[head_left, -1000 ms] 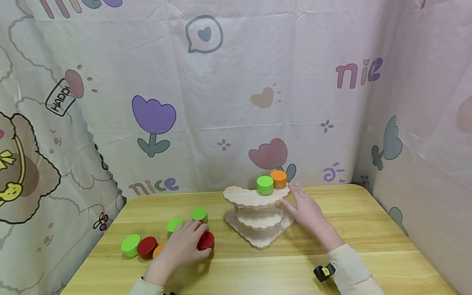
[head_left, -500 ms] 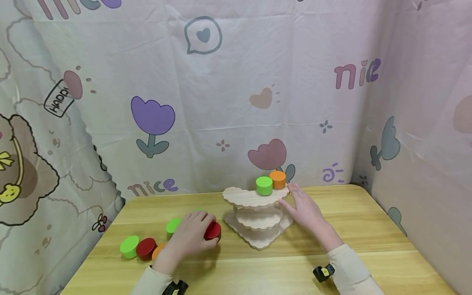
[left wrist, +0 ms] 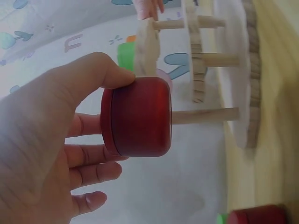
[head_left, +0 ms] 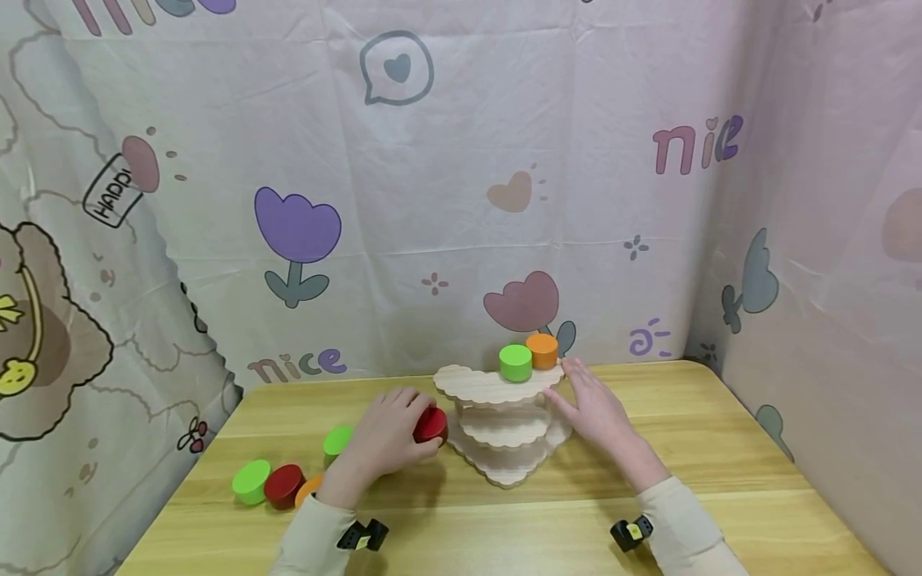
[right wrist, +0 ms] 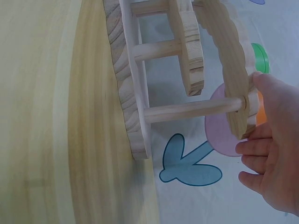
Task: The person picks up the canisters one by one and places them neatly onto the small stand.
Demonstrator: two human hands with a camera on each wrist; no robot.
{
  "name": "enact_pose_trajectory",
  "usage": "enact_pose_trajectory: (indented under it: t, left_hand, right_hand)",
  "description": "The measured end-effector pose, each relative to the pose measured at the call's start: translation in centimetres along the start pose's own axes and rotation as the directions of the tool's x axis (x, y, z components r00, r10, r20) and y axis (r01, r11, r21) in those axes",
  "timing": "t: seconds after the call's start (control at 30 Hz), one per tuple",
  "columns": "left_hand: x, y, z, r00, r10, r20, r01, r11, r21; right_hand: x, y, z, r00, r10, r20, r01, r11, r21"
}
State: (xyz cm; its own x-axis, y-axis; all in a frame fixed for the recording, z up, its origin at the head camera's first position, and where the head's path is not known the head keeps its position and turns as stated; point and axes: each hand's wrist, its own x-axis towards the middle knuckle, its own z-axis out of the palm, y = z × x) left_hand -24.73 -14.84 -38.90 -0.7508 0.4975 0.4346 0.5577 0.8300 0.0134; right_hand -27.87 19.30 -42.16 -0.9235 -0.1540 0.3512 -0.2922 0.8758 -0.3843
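Note:
My left hand (head_left: pixel 385 432) pinches a red round block (left wrist: pixel 140 116) between thumb and fingers, just left of the tiered wooden stand (head_left: pixel 497 386). In the left wrist view the block is raised off the table, with a groove around it near one end. On the stand's top tier sit a green round block (head_left: pixel 515 363) and an orange round block (head_left: pixel 542 351), side by side. My right hand (head_left: pixel 598 412) holds the right end of that tier. From the right wrist view, its thumb lies on one edge and its fingers are at the other side.
Left on the wooden table (head_left: pixel 547 528) lie a green block (head_left: pixel 252 482), a red block (head_left: pixel 284 486), a partly covered orange block (head_left: pixel 308 490) and another green block (head_left: pixel 337 442). A patterned cloth (head_left: pixel 432 200) hangs behind the table and along both sides.
My left hand has lifted the red block and carried it right and away from me, towards the stand. The right hand stays at the top tier.

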Motion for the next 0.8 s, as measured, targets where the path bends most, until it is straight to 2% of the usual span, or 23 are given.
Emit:
enact_pose_trajectory:
  t: [0.3, 0.8]
  left_hand:
    - [1.8, 0.3, -0.4, 0.998, 0.016, -0.064, -0.017, 1.000, -0.017]
    - [5.2, 1.8, -0.9, 0.995, -0.015, -0.094, 0.010, 0.998, -0.058]
  right_hand:
    - [0.0, 0.0, 0.0, 1.000, 0.004, 0.005, -0.004, 1.000, 0.002]
    - [0.0, -0.1, 0.0, 1.000, 0.011, 0.006, -0.011, 1.000, -0.003]
